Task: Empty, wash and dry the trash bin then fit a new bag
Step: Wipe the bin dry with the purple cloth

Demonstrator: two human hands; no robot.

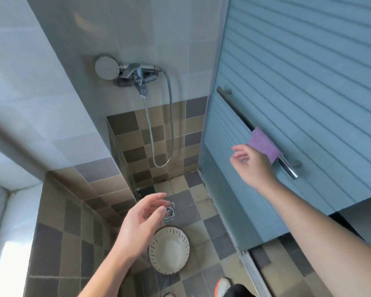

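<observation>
Purple cloth (263,144) hangs on the door rail (240,113) just beyond our right hand (252,162), both it and our left hand (140,224) loose and holding nothing, so with the bin (169,249) upright on the floor below, drying looks next: pinch the cloth free.

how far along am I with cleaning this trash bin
The bin stands empty on the shower floor, so emptying looks done. Your right hand reaches for the purple cloth on the door bar; the left hand is free. Drying and bagging remain; no bag visible.
</observation>
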